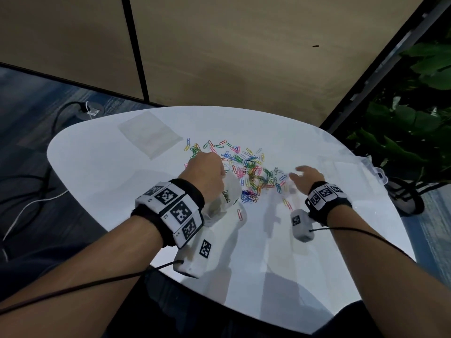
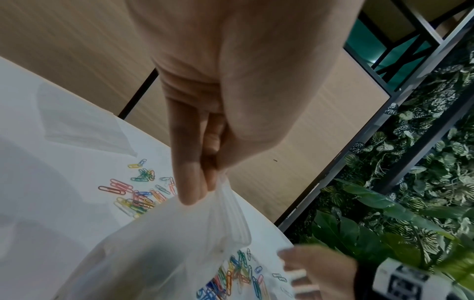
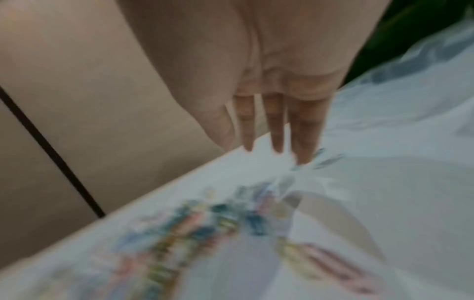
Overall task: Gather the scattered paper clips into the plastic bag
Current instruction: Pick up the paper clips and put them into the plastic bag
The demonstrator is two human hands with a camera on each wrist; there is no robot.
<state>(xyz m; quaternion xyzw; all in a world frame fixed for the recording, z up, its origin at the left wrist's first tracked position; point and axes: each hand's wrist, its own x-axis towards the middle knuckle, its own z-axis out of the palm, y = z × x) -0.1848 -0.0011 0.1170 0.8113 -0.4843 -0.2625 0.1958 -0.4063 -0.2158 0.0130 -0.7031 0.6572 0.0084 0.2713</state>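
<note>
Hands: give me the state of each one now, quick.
Left hand: fingers pinch the rim of the plastic bag.
Right hand: open, fingers straight, holding nothing, by the paper clips.

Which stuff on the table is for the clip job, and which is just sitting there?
For the job:
- paper clips
- plastic bag, pinched by the left hand
- right hand, open beside the clips

Just lying about:
- flat clear bag, far left of the table
- clear plastic box at the table's right edge

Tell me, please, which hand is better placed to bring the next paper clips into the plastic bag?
Probably the right hand. Its fingers are straight and hold nothing, beside the paper clips on the table. The left hand already pinches the plastic bag by its rim.
</note>
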